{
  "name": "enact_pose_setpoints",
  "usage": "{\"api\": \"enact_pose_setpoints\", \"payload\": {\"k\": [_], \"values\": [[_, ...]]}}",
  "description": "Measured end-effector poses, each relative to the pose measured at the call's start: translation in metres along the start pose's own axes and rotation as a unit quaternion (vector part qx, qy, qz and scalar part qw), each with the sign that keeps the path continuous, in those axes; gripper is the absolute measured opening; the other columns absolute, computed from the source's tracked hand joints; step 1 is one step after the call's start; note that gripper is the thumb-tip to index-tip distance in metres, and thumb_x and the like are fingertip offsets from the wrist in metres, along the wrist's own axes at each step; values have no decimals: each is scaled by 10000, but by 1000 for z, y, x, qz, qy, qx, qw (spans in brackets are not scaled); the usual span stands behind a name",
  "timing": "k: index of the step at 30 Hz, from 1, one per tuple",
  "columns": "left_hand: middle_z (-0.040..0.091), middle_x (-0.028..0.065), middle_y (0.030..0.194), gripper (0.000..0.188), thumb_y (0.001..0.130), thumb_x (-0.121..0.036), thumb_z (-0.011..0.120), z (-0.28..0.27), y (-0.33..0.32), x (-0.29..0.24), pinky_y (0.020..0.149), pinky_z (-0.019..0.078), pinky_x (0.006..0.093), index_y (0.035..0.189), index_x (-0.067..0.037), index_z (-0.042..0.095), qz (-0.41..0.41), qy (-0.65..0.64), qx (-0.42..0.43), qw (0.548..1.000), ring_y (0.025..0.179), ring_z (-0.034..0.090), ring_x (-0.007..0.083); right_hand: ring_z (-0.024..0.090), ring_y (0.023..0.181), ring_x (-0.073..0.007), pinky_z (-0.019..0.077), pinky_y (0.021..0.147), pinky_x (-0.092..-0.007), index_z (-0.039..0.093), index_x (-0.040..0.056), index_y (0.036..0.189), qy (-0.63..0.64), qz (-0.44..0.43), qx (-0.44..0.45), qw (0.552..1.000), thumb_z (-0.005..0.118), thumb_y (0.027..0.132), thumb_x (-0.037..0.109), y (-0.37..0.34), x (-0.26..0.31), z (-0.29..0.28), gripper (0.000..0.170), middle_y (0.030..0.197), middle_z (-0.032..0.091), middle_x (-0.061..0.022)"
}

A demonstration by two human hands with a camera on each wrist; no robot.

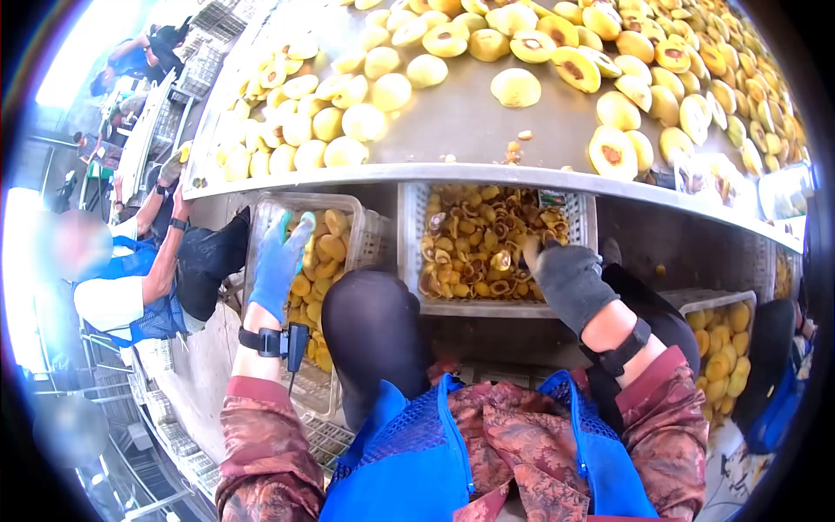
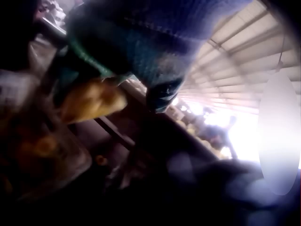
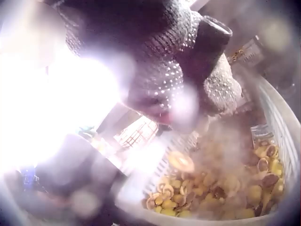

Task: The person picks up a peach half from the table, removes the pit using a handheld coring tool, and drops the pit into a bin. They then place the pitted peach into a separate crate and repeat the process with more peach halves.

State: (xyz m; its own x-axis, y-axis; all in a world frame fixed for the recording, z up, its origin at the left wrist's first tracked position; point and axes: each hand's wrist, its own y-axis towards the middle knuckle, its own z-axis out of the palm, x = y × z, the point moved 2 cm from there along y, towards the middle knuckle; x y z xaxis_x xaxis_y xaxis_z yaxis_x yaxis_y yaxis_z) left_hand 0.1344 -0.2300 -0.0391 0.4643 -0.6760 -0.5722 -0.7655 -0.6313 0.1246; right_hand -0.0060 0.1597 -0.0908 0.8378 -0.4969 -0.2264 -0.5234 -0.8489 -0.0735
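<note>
My left hand, in a blue glove with greenish fingertips, reaches over a crate of yellow peach halves on the left. Its thumb and fingers are spread and fairly straight. A blurred peach half shows right at those fingertips in the left wrist view. My right hand, in a dark grey dotted glove, is curled over the middle crate, which holds yellow peach scraps. From its grip sticks the end of a dark tube-like handle; the working end is hidden. A pale peach scrap shows below this hand.
Many peach halves lie on a metal table whose raised edge runs just beyond my hands. Another crate of peach halves stands at my right. At the left, a person in a blue vest sits close by.
</note>
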Motion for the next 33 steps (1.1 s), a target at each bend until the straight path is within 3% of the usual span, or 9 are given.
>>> {"api": "enact_pose_setpoints", "payload": {"k": [4,8,11,16,19,22,26,30,33], "values": [[564,-23,854,466,899,-197,694,-13,-5,-52,587,432,222,1292,0,540,-22,-80,-69,994,679,480,57,638,552,-218,439,427,-363,511,59,1150,78,15,-49,996,526,837,65,-2,-6,-13,313,628,587,-60],[647,30,1000,450,894,-102,656,20,23,-138,754,510,248,1315,-11,529,88,-291,79,949,832,612,95,667,623,-272,492,503,-385,542,30,1065,310,-10,-96,946,532,833,77,-1,4,8,237,699,630,-124],[643,105,1126,506,838,-101,699,68,28,-242,824,515,277,1313,-32,541,135,-229,259,928,981,620,142,682,692,-269,518,555,-395,554,18,1097,189,-21,1,982,539,844,114,-3,10,-24,271,808,663,-111],[623,225,1134,467,820,-165,688,180,40,-349,805,527,363,1254,-39,570,508,-6,191,840,1007,643,302,665,682,-252,500,503,-399,555,14,1126,213,5,-16,977,552,827,128,-7,9,-31,319,840,643,-107],[626,214,1172,519,787,-125,717,226,35,-366,893,501,351,1269,-9,563,403,-6,407,820,1029,633,347,620,566,-218,428,403,-370,554,30,1090,202,17,-91,975,552,812,145,-9,5,-21,300,741,595,-94],[669,165,1073,461,778,-51,675,227,26,-371,841,518,334,1228,-7,581,358,18,415,836,970,655,287,633,572,-232,429,409,-375,542,14,1081,244,5,-78,967,565,805,135,-15,-4,-29,301,744,600,-108],[671,125,1005,382,795,-102,687,229,47,-327,725,555,327,1157,-13,600,255,-272,366,853,845,668,207,683,736,-323,537,603,-408,567,22,1048,368,17,-34,929,539,867,123,-25,-36,-51,210,847,659,-166],[655,111,1025,338,845,-132,627,160,38,-303,723,586,366,1165,-27,596,-68,-563,345,748,843,672,228,672,802,-362,533,648,-395,480,61,1201,514,61,-94,851,590,890,118,-19,-56,-50,335,897,634,-175],[656,114,1040,387,921,-291,593,134,29,-271,651,582,319,1198,-23,571,-146,-642,328,678,798,672,228,647,807,-412,510,653,-433,484,30,1154,617,65,-227,750,637,866,91,-3,-55,-70,331,850,633,-218]]}}
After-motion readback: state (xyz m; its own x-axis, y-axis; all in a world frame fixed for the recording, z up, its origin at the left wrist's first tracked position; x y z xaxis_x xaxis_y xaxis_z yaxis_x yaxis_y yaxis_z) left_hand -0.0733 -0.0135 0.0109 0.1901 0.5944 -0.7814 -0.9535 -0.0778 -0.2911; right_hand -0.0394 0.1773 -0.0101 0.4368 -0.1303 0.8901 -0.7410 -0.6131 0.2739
